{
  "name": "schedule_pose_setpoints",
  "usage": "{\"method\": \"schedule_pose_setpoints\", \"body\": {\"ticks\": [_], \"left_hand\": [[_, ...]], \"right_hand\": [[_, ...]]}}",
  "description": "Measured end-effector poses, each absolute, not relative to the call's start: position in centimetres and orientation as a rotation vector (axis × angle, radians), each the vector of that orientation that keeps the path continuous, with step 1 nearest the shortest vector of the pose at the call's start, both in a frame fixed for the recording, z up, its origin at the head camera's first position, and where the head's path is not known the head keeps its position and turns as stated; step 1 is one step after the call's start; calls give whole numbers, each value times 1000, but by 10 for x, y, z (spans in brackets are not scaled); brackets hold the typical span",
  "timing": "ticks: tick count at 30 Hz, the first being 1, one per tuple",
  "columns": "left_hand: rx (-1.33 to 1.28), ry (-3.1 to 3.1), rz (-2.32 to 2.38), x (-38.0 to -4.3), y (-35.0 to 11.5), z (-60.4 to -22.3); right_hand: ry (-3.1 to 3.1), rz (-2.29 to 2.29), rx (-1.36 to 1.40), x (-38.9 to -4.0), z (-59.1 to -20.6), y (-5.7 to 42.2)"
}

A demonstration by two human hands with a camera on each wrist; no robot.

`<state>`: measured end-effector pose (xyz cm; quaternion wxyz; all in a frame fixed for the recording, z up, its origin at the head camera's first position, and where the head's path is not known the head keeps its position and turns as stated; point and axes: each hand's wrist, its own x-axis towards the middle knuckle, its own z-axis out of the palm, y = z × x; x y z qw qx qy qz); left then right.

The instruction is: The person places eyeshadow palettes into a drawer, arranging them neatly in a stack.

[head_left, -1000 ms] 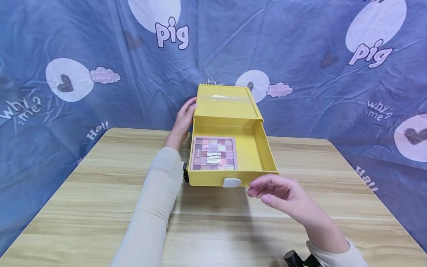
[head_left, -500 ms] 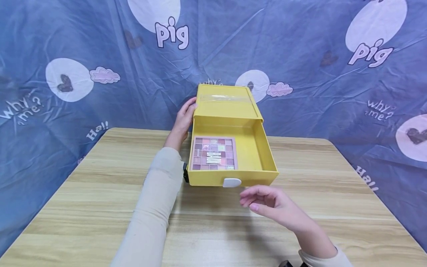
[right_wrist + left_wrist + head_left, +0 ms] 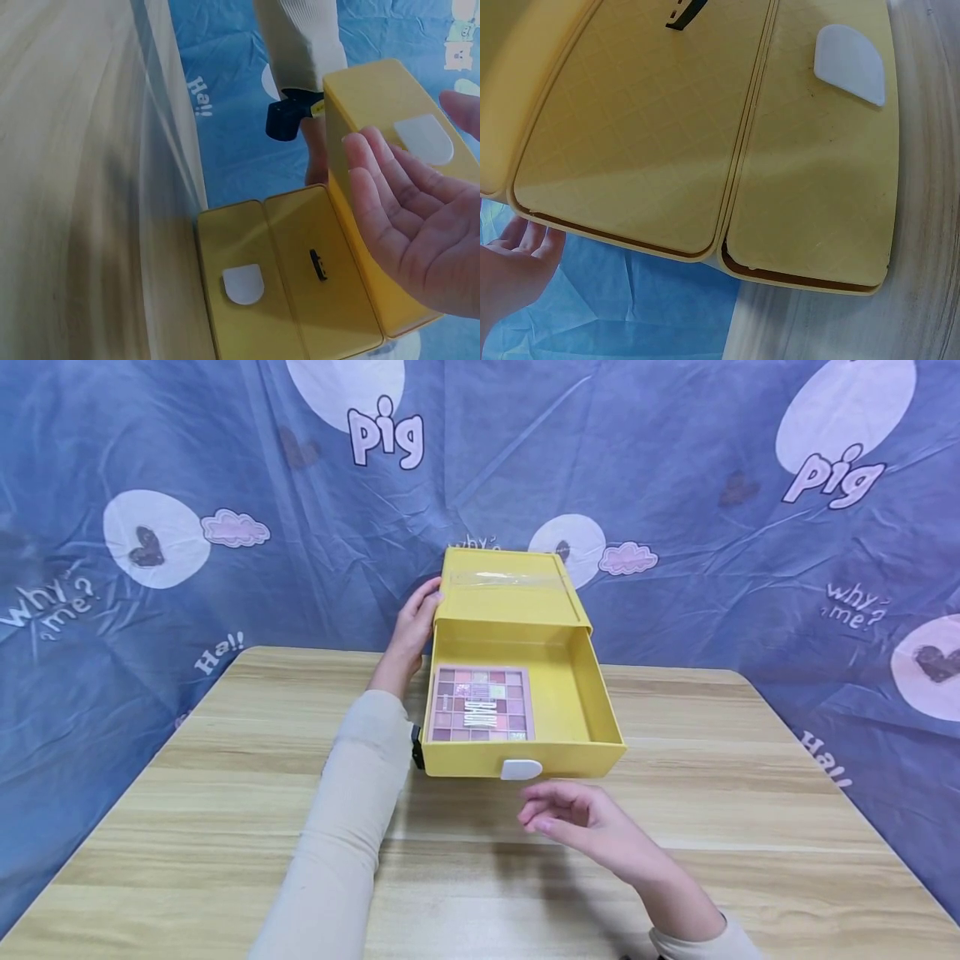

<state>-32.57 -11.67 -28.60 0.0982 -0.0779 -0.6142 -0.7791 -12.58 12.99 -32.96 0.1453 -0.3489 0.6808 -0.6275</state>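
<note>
A yellow drawer cabinet stands at the back of the table, its top drawer pulled far out. In the left part of that drawer lies an eyeshadow palette with many pink and mauve squares. The left hand rests against the cabinet's left side, its fingertips at the edge in the left wrist view. Just below the drawer front, right of the white pull tab, the right hand hovers with loosely bent fingers and nothing in them. Its palm shows in the right wrist view.
Under the drawer, the right wrist view shows two lower drawer fronts, one with a white tab, the other with a small black piece. Clear tape crosses the cabinet top. A blue printed cloth hangs behind the wooden table.
The right hand has moved left and a little down, from the drawer's front right corner to below its front near the tab. The left hand, drawer and palette stay where they were.
</note>
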Motion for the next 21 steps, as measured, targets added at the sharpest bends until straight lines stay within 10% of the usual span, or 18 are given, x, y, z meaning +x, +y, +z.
{"method": "schedule_pose_setpoints", "body": {"ticks": [21], "left_hand": [[-207, -1832, -2295, -326, -117, -285]], "right_hand": [[1992, -1905, -779, -126, -331, 103]]}}
